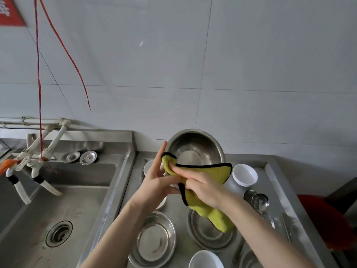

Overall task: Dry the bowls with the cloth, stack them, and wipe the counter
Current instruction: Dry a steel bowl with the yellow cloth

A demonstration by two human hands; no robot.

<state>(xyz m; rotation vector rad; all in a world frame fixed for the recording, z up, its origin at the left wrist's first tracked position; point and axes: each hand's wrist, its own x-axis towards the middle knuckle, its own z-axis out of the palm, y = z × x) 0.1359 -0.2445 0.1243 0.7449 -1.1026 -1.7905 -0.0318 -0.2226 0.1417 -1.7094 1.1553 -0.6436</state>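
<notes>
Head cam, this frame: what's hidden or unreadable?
Head view:
- Whatever is being dried: hidden by the yellow cloth, left hand and right hand.
- White dish: mostly behind the left hand.
- White bowl: cut off by the bottom edge.
- Red object: cut by the right edge, unidentifiable.

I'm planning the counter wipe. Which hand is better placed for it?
Right hand: it grips the yellow cloth, which hangs above the counter; the left hand only meets it with straight fingers.
</notes>
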